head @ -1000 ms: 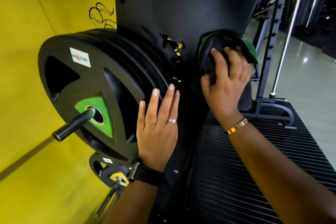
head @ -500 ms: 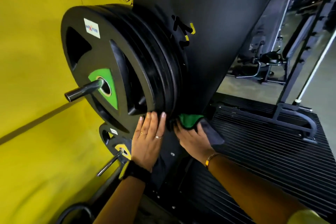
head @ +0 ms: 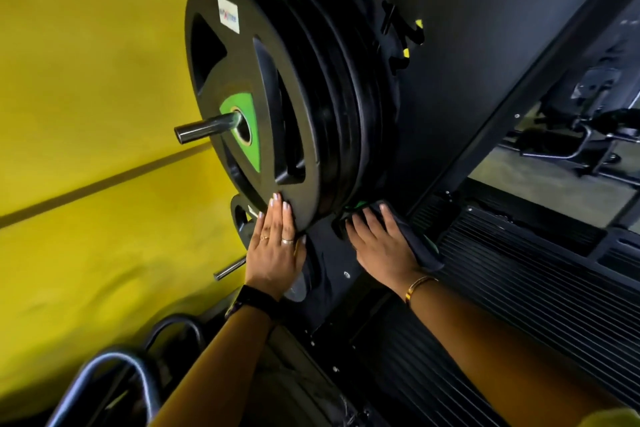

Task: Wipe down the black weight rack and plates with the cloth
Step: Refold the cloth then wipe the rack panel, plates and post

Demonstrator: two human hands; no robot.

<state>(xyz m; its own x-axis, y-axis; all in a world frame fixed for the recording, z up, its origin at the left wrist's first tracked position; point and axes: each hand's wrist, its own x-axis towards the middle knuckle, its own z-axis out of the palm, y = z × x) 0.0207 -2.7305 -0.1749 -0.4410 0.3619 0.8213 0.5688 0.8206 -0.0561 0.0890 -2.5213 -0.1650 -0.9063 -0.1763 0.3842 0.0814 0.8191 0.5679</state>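
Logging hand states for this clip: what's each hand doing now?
Left hand: open, flat against the front plate.
Right hand: open, pressing the cloth against the rack.

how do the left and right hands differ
The left hand lies flat on the lower rim of the front plate; the right hand presses the cloth against the rack panel. Left wears rings and a black watch; right, a gold bracelet. Both have straight fingers.

A gym is shown. Black plates (head: 277, 80) are stacked on a steel peg (head: 204, 128) of a rack (head: 485, 45) beside a yellow wall (head: 86, 62). A ribbed black platform (head: 519, 270) is seen beside it, and exercise machines (head: 588, 135) are seen beyond.
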